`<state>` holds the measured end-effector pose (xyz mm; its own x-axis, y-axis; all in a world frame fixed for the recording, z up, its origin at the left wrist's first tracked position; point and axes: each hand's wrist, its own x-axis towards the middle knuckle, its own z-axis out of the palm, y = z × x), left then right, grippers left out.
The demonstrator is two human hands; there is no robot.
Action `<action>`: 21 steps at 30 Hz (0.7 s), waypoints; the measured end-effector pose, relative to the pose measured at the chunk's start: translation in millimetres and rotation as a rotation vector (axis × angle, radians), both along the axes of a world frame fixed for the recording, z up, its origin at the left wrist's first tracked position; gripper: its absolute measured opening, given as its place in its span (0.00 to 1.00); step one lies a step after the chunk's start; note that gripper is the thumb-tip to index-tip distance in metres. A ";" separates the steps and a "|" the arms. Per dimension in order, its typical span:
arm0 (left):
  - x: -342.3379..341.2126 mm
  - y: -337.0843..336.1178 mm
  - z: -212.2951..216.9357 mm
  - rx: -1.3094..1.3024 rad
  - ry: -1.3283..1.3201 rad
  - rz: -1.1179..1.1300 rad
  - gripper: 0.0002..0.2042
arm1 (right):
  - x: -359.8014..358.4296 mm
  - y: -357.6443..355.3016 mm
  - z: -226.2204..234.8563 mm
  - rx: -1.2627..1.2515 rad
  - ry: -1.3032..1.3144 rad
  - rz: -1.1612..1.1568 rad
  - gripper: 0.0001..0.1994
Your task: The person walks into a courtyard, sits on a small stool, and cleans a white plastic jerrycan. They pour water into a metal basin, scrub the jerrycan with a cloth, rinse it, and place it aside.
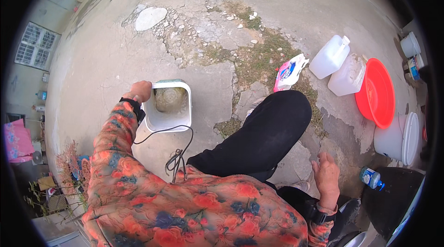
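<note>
My left hand (138, 91) grips the left rim of a white square bucket (169, 120) standing on cracked concrete, with murky water and something round and brownish inside it. My left sleeve is floral red and orange. My right hand (327, 175) hangs free at the lower right, fingers apart and holding nothing, beside my black-trousered leg (263, 133). A thin black cord (178, 154) dangles from my chest in front of the bucket.
Two translucent white jugs (329, 57) (348, 76) lie at the right next to a red basin (377, 92) and a white pail (398, 137). A pink and white bag (290, 72) lies on weeds. A small blue-capped bottle (371, 177) sits by a black bin (393, 198).
</note>
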<state>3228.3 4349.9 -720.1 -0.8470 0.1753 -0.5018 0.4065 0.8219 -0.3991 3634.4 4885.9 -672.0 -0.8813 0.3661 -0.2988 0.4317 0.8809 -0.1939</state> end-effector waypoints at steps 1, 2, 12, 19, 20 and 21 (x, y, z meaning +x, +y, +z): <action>-13.1 11.2 7.7 0.036 0.025 0.022 0.11 | 1.9 0.5 0.3 0.009 0.008 -0.006 0.14; -24.6 22.0 15.6 0.047 0.060 0.031 0.11 | 3.3 0.9 0.0 0.013 0.019 0.001 0.14; -96.0 150.8 113.0 0.416 0.235 -0.110 0.15 | 10.0 15.1 8.6 0.040 0.107 -0.045 0.13; -83.5 262.9 197.0 0.701 0.287 -0.301 0.16 | 18.1 23.2 29.1 0.121 0.274 -0.113 0.11; -78.1 281.1 206.4 0.753 0.283 -0.340 0.17 | 19.0 23.6 31.6 0.133 0.269 -0.135 0.11; -73.1 299.9 216.0 0.782 0.256 -0.337 0.17 | 20.0 23.3 33.7 0.146 0.282 -0.151 0.11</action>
<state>3155.2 4649.8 -504.2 -0.7582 0.6488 0.0640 0.6515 0.7500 0.1143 3654.4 4909.2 -638.3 -0.8543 0.5196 0.0135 0.5067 0.8384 -0.2011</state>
